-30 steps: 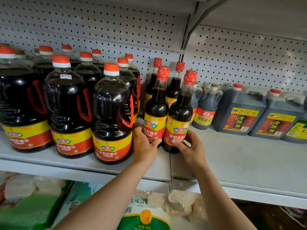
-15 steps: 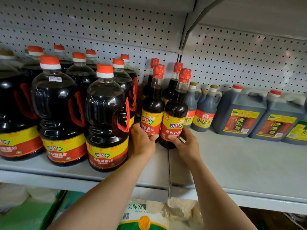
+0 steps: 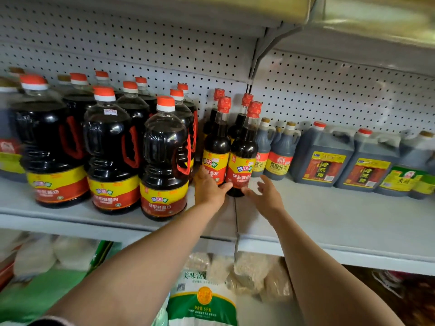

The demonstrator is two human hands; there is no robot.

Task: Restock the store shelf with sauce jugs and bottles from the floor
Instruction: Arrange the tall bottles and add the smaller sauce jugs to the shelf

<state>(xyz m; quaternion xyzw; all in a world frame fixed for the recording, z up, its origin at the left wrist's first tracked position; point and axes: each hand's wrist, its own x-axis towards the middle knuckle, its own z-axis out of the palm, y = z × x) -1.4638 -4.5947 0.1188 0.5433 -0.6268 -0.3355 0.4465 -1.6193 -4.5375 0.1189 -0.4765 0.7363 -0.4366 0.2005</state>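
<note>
Head view, frame centre: upright front bottles (image 3: 242, 158) directly ahead; left hand (image 3: 208, 188) pressing, right hand (image 3: 267, 195) spread, just off.

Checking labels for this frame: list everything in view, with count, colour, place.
large soy sauce jugs: about ten, dark, orange caps, shelf left
slim sauce bottles: four, dark, red caps, shelf centre
small handled jugs: at least two, dark, tan caps, right of slim bottles
square vinegar jugs: two, grey, red caps, shelf right
green-labelled jugs: blurred, far right
shelf: one, grey, pegboard back
bagged goods: several, white and green, lower shelf
left hand: touches front left slim bottle
right hand: open, at front right slim bottle's base
</note>
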